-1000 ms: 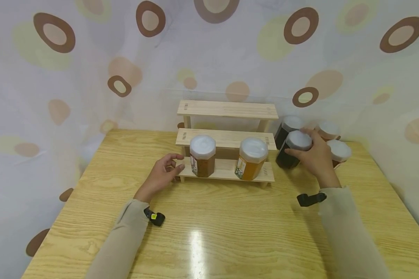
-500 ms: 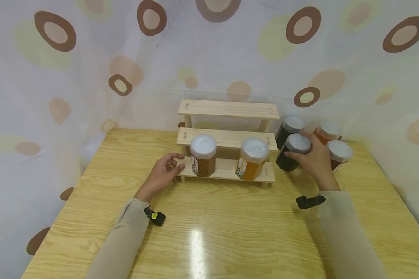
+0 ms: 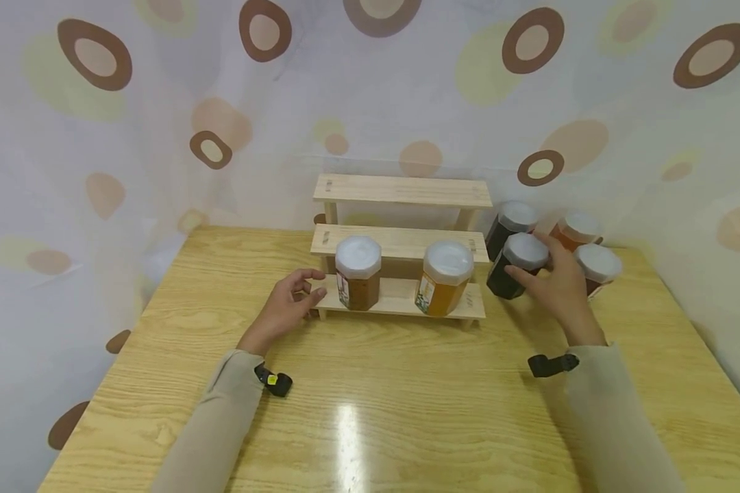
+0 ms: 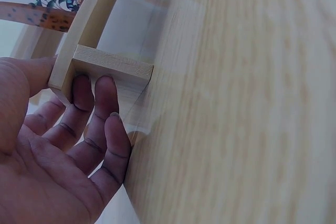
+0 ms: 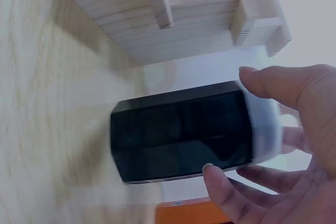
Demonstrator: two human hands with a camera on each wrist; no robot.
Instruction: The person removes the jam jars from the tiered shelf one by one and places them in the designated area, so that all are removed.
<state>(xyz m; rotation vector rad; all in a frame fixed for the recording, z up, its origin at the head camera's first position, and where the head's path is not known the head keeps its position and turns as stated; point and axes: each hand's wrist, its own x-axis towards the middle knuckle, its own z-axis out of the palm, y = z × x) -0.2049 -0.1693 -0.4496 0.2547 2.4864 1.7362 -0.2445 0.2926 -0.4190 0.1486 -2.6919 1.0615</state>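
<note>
At the left end of a light wooden three-tier rack (image 3: 401,244), my left hand (image 3: 286,301) pinches the lowest board (image 4: 89,14), thumb on one face and curled fingers by the leg. My right hand (image 3: 558,284) holds a dark jar (image 5: 181,132) with a whitish lid between thumb and fingers, up near the lid. In the right wrist view the jar's base stands close over the table, beside the rack. On the lowest board sit a brown jar (image 3: 359,274) and an amber jar (image 3: 442,279), both with whitish lids.
Behind and beside the held jar stand another dark jar (image 3: 510,222), an orange-red jar (image 3: 576,229) and a dark reddish jar (image 3: 598,267). A patterned cloth (image 3: 370,89) hangs behind the wooden table (image 3: 395,390).
The right hand keeps its hold on the dark jar, which shifts only slightly. The left hand and the rack look the same.
</note>
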